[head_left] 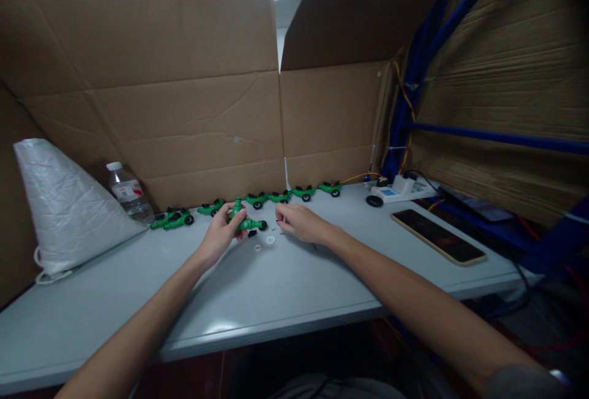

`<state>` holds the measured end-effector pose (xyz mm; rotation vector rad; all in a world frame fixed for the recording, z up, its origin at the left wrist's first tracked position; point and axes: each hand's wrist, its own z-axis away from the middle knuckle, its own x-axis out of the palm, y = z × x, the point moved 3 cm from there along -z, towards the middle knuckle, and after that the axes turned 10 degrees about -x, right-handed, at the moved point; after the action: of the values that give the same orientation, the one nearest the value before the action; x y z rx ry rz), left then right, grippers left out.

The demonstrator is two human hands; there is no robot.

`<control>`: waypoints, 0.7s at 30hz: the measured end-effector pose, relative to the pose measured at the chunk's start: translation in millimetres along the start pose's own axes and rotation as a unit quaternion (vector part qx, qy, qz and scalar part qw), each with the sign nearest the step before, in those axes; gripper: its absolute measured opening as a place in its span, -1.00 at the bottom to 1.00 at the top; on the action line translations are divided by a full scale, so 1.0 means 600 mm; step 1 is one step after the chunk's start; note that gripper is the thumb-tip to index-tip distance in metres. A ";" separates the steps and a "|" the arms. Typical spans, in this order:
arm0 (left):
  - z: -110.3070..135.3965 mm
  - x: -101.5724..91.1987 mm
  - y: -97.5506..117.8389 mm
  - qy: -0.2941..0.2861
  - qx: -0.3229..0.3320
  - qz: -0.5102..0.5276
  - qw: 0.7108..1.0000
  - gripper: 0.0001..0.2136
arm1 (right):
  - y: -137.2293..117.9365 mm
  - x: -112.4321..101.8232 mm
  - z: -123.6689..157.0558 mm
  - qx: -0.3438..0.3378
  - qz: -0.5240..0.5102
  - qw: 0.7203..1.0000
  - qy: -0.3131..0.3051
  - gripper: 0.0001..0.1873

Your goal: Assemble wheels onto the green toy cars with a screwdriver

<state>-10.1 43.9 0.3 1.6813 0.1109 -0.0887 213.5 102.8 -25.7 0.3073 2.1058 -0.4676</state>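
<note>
My left hand [223,231] is closed around a small green toy car [247,222] with black wheels, held just above the grey table [257,301]. My right hand [299,222] hovers to its right, fingers pinched together near a thin dark pin that is too small to make out clearly. Two small white rings [264,243] and a loose black wheel [251,234] lie on the table between the hands. A row of several finished green cars [276,196] stands along the cardboard wall behind.
A white plastic bag [64,209] and a water bottle [129,193] sit at the left. A phone [437,236] lies at the right, near a white power strip [398,189] with cables. Cardboard walls [193,110] enclose the back of the table.
</note>
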 end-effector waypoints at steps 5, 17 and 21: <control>-0.004 -0.003 -0.006 -0.001 -0.001 0.001 1.000 -0.58 | -0.005 -0.014 -0.005 -0.013 -0.017 0.998 0.064 -0.94; -0.001 -0.006 0.004 0.018 -0.003 0.013 1.000 -0.57 | -0.008 0.006 -0.004 -0.017 0.076 0.997 0.008 -0.89; -0.003 -0.010 0.005 0.033 -0.008 0.025 0.999 -0.57 | 0.007 0.016 -0.001 0.001 0.111 0.994 -0.001 -0.88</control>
<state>-15.6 45.0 4.1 1.6703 0.1190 0.0062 209.4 107.0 -34.3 0.5360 2.0397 -0.3370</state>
